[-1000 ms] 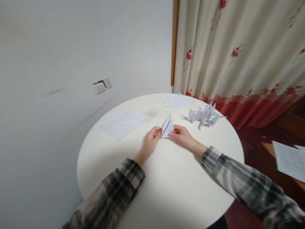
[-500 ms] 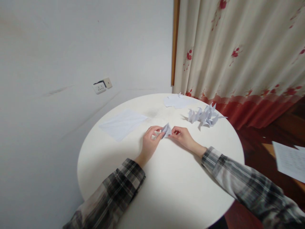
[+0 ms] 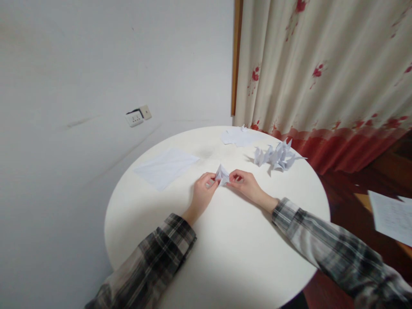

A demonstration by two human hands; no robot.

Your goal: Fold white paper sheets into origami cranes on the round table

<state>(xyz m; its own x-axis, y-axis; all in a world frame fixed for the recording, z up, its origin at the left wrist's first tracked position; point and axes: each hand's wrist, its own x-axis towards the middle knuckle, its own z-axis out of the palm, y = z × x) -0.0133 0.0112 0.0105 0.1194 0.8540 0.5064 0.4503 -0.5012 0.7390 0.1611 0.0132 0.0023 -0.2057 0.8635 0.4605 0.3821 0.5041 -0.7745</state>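
A small piece of folded white paper [image 3: 222, 174] stands with a peak on top, held between my two hands just above or on the round white table [image 3: 206, 240]. My left hand [image 3: 204, 189] pinches its left side between thumb and fingers. On the right, my right hand [image 3: 246, 184] pinches the other side near the lower corner. The fingertips partly cover both edges of the fold, and its finer creases are too small to make out.
Several folded paper cranes [image 3: 278, 156] cluster at the table's right. A creased paper sheet [image 3: 166, 168] lies on the left, more paper [image 3: 240, 137] at the back. Wall with a socket [image 3: 134, 118] at left, curtain [image 3: 315, 86] behind, written sheets [image 3: 391, 216] lower right.
The folded paper has turned and shifted slightly left, its sides now spread more evenly. The left fingers have moved lower along its edge; the right hand stays almost in place.
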